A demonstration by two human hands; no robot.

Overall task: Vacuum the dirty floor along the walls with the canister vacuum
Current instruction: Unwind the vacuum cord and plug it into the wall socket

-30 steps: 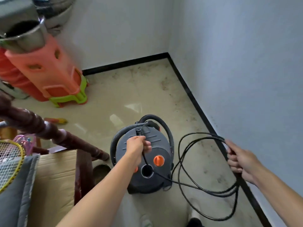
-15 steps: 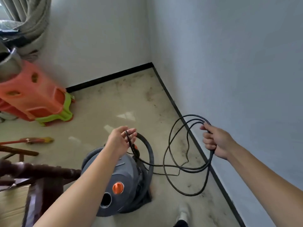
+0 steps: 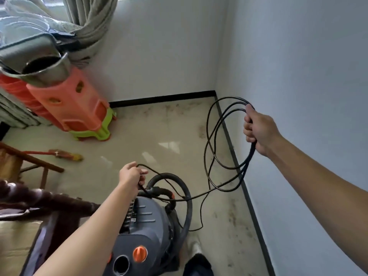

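Canister vacuum (image 3: 147, 226), grey with an orange knob, is stood on the floor (image 3: 159, 126) at bottom centre, its hose (image 3: 187, 206) arched over the top. The power cord (image 3: 247, 163) is held up beside the right wall: loops are gripped by clenched right hand (image 3: 258, 132) fingers, and one strand is pinched by left hand (image 3: 131, 175) fingers above the canister. Grime is noted along the skirting (image 3: 239, 172). The left side is crowded by stacked orange stools (image 3: 75, 104) and a dark wooden rail (image 3: 39, 198).

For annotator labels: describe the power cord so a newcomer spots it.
Find the room corner where the black baseboard turns. Beside it the right hand grips the power cord in hanging loops; it is thin, unlike the thick hose on the canister vacuum.
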